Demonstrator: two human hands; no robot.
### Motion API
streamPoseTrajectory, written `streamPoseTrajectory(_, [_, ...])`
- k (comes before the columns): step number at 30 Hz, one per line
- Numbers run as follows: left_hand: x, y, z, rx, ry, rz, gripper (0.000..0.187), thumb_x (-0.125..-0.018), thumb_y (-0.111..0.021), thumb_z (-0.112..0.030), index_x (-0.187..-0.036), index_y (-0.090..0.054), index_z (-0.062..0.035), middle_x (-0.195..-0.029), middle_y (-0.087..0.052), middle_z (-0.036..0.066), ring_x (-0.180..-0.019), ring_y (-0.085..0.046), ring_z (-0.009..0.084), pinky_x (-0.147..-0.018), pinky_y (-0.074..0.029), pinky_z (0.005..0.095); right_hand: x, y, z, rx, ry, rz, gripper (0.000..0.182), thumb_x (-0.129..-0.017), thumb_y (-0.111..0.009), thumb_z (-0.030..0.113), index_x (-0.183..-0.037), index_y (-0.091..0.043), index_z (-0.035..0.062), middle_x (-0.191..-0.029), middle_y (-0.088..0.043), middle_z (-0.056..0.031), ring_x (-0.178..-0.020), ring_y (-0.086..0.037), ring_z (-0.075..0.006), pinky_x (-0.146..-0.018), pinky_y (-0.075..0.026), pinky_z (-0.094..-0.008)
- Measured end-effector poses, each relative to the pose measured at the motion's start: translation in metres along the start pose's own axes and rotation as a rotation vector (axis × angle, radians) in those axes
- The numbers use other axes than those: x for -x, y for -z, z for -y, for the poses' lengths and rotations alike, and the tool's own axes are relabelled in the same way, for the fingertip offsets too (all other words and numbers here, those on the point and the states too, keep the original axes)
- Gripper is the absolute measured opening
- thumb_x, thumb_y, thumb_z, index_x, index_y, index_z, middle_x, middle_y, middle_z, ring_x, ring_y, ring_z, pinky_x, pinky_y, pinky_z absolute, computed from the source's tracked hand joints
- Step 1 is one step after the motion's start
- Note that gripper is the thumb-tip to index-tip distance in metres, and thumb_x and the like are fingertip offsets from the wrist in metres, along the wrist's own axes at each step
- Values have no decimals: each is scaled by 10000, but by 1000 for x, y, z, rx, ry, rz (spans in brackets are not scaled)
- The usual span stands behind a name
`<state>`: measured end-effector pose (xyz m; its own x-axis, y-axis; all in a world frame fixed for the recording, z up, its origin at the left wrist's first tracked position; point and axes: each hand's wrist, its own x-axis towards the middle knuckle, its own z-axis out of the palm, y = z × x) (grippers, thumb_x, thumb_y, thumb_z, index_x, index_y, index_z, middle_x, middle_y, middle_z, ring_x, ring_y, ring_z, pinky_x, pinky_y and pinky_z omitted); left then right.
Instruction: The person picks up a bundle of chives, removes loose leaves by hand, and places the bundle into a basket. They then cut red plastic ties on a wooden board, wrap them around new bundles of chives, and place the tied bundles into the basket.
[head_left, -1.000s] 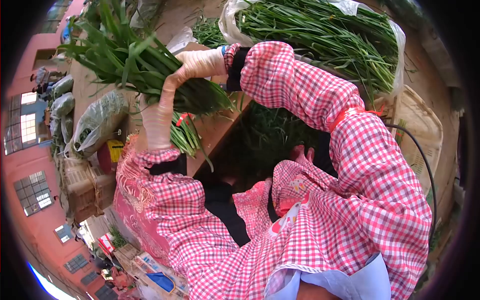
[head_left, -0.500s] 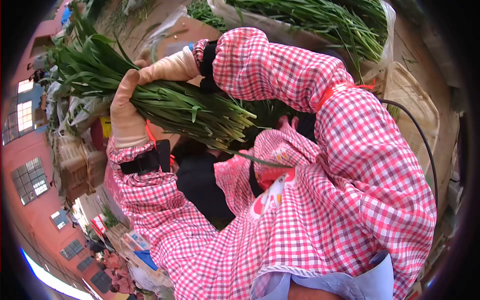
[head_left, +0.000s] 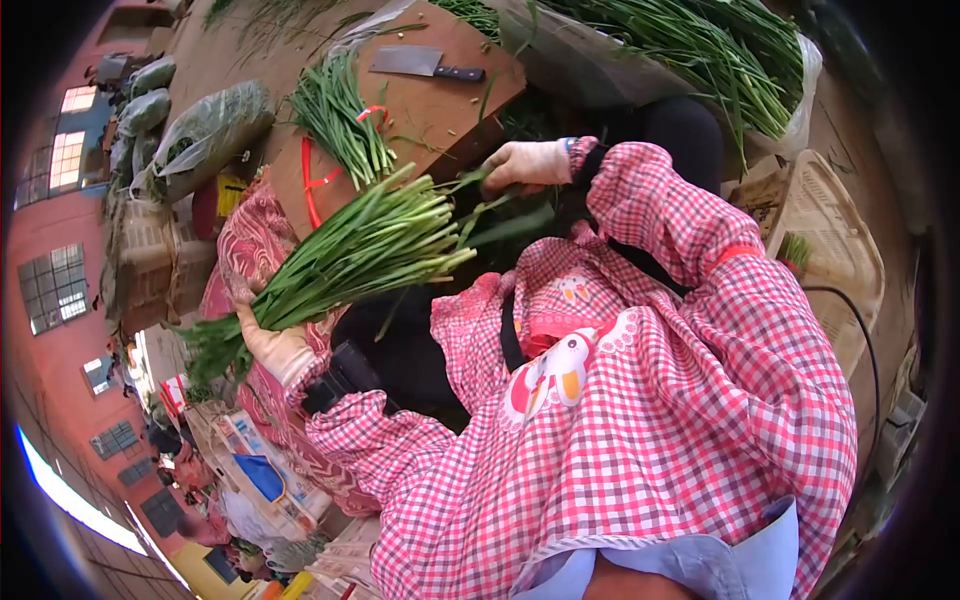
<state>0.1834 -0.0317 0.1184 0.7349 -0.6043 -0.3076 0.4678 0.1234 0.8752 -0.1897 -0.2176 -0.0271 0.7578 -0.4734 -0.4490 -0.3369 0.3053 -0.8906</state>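
The left hand, in a pale thin glove, is closed tight around a big bunch of long green leaves with pale cut ends. The hand grips the bunch near its leafy end, low on the left side of the view. The bunch slants up to the right, and its pale cut ends point at the right hand. It is held in the air over the person's lap, just in front of the brown wooden chopping board.

The right hand, also in a pale glove, is just past the cut ends. Its fingers are curled around a few loose green leaves that stick out from the bunch. These leaves are blurry, so I cannot tell how tight the grip is.

On the board lies a flat steel chopping knife with a dark handle. Beside it lies a smaller bunch of green leaves tied with a red band. A red strip hangs over the near edge of the board.

Behind the board is a clear plastic bag stuffed with long green leaves. To the right stands a pale woven basket. To the left, on the ground, lies another plastic bag of greens.

The person's red and white checked sleeves and apron fill the near part of the view and hide the lap below.
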Motion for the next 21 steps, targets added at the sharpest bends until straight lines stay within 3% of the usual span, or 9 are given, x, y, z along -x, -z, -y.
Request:
streamPoseTrajectory(2, [12,16,3,69,-19,-92,546,-822,-632,-456,-1156,-565,-29,-1183,-596,144,-1069,-565,333,-965,-410,515,0,18,-8,-165,36,-66,255,-836,-617,283,-1024,-646,113,-690,-566,27,-466,-446,-73,-417,-353,-220])
streamPoseTrajectory(4, [17,31,5,159,-101,-235,403,-844,-615,-367,-1113,-599,-67,-1138,-625,105,-1083,-553,296,-972,-389,524,0,28,-18,-258,49,-180,189,-862,-587,252,-968,-644,106,-630,-524,42,-454,-420,-54,-397,-309,-205])
streamPoseTrajectory(6, [11,46,8,204,-139,-266,449,-832,-628,-364,-1167,-572,-70,-1183,-604,107,-1132,-522,296,-999,-361,520,16,38,-9,64,-83,-134,200,-858,-570,236,-973,-644,89,-666,-587,-17,-512,-526,-135,-444,-409,-285])
streamPoseTrajectory(8, [7,63,11,315,-195,-374,474,-820,-642,-362,-1178,-562,-62,-1197,-596,102,-1138,-516,300,-1003,-356,522,-10,66,-57,1039,301,25,285,-819,-587,268,-1005,-641,59,-763,-650,-114,-682,-627,-268,-596,-493,-387])
streamPoseTrajectory(9, [8,71,13,334,-180,-317,472,-805,-657,-361,-1161,-567,-64,-1186,-603,93,-1134,-519,297,-1014,-344,522,26,41,0,1281,-90,46,411,-772,-610,320,-1084,-613,51,-876,-654,-187,-869,-628,-352,-756,-492,-435])
streamPoseTrajectory(10, [8,71,13,341,-185,-319,472,-805,-657,-361,-1161,-567,-64,-1186,-603,93,-1134,-519,297,-1014,-344,522,38,28,22,1271,-192,6,511,-751,-631,372,-1153,-577,62,-901,-651,-184,-891,-629,-342,-768,-495,-423])
streamPoseTrajectory(14, [18,66,19,460,-157,-370,479,-796,-669,-355,-1156,-566,-56,-1181,-600,84,-1145,-510,285,-1030,-323,516,38,-26,61,729,470,-227,566,-755,-656,370,-1200,-544,39,-959,-644,-212,-921,-626,-329,-815,-485,-397])
streamPoseTrajectory(16, [27,50,21,419,-164,-376,495,-797,-665,-360,-1175,-555,-60,-1198,-587,89,-1161,-493,290,-1040,-304,518,40,-65,89,320,423,-169,553,-754,-674,352,-1196,-552,42,-975,-640,-221,-929,-626,-318,-833,-477,-372])
streamPoseTrajectory(21, [32,31,31,446,-79,-414,544,-812,-623,-440,-1201,-545,-68,-1257,-553,90,-1221,-435,313,-1044,-247,576,6,-123,89,-231,277,141,350,-835,-638,213,-1147,-593,63,-664,-575,-24,-571,-548,-97,-521,-473,-272])
